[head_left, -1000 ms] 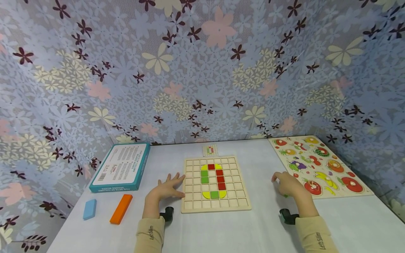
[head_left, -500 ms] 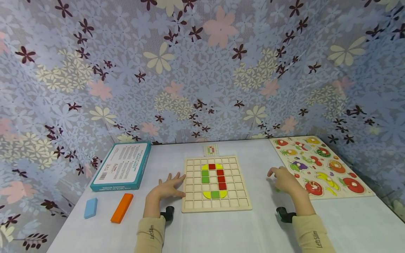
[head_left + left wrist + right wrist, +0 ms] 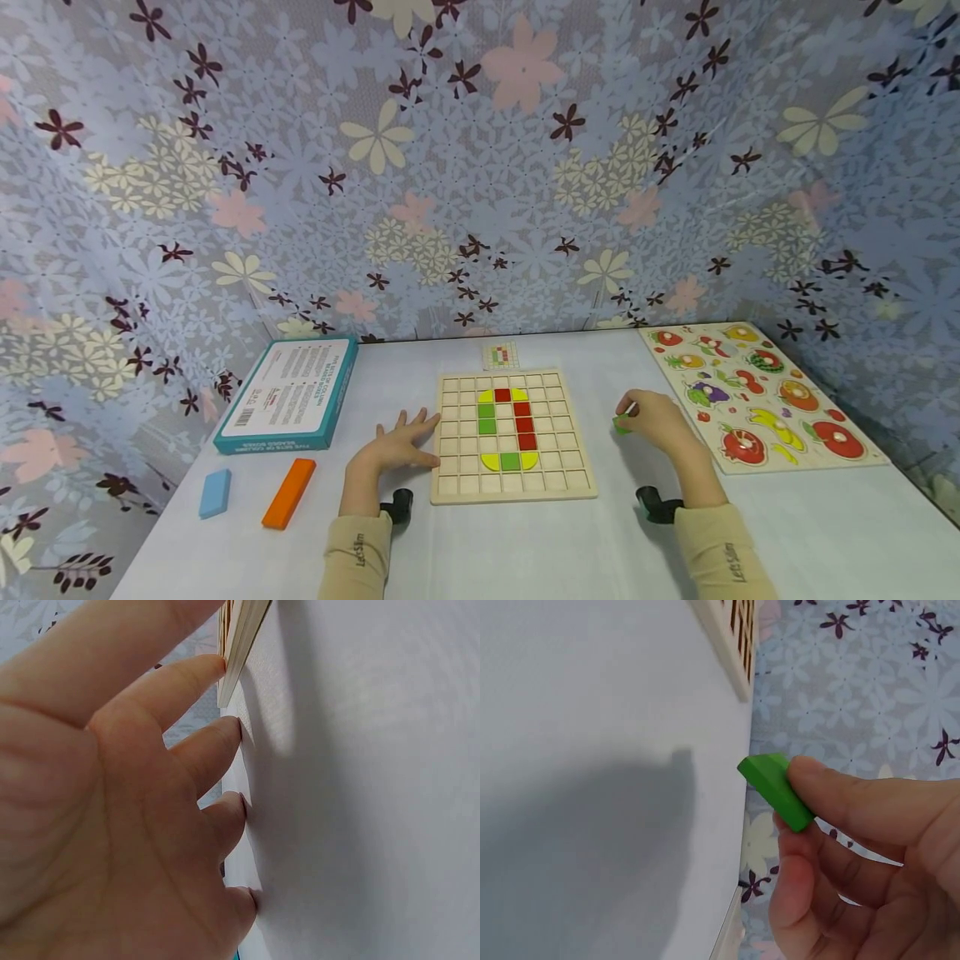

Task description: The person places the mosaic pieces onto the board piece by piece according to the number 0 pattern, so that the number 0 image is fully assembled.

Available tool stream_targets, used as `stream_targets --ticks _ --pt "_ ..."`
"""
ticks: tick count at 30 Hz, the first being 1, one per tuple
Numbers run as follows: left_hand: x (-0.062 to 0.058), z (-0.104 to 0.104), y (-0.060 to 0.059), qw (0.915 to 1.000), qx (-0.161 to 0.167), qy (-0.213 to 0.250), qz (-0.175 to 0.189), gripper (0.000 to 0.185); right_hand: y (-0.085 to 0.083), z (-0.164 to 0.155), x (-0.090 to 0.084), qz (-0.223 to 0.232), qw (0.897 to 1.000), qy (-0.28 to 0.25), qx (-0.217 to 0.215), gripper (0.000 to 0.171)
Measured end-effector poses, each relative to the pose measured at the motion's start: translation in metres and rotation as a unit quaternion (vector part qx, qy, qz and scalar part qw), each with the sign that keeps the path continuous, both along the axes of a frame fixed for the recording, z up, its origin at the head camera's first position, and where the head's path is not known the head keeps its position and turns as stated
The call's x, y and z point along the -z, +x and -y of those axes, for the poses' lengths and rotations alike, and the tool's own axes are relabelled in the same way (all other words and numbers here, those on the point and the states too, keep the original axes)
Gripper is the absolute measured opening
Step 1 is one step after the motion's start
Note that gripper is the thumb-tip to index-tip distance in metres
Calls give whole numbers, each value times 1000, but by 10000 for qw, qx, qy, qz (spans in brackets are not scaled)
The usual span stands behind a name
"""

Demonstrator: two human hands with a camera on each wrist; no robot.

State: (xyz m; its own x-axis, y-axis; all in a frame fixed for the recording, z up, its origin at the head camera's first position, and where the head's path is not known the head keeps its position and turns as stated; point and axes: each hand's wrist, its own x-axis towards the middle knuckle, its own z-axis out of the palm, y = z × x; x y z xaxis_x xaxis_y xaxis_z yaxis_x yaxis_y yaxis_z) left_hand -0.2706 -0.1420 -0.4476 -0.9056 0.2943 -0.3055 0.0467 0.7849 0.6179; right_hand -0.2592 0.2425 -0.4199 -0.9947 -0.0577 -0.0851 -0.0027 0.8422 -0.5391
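My right hand [image 3: 656, 419] pinches a green block [image 3: 778, 791] between thumb and fingers, held above the table just right of the wooden grid board [image 3: 465, 486]. Red, green and yellow pieces sit in the board's cells, laid out as a ring; a red piece [image 3: 527, 442] is on its right side and a green piece [image 3: 509, 462] at the bottom. On the board's left edge rest the thumb and index finger of my left hand [image 3: 401, 446]. Its other fingertips touch the tabletop, spread apart, as the left wrist view shows.
A small pattern card [image 3: 500, 356] lies behind the board. At the left are a teal box [image 3: 288, 392], an orange block [image 3: 288, 494] and a light blue block [image 3: 214, 494]. A fruit puzzle board [image 3: 757, 400] lies at the right. Flowered cloth hangs behind the table.
My right hand has moved left from beside the fruit puzzle toward the grid board, carrying the green block, which now shows more clearly. The left hand stays at the board's edge.
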Motion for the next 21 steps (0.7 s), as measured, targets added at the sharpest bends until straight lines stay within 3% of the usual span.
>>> stream_targets --ticks 21 --pt "2 0 0 10000 3 4 -27 81 -10 53 -5 -440 9962 -735 -180 6"
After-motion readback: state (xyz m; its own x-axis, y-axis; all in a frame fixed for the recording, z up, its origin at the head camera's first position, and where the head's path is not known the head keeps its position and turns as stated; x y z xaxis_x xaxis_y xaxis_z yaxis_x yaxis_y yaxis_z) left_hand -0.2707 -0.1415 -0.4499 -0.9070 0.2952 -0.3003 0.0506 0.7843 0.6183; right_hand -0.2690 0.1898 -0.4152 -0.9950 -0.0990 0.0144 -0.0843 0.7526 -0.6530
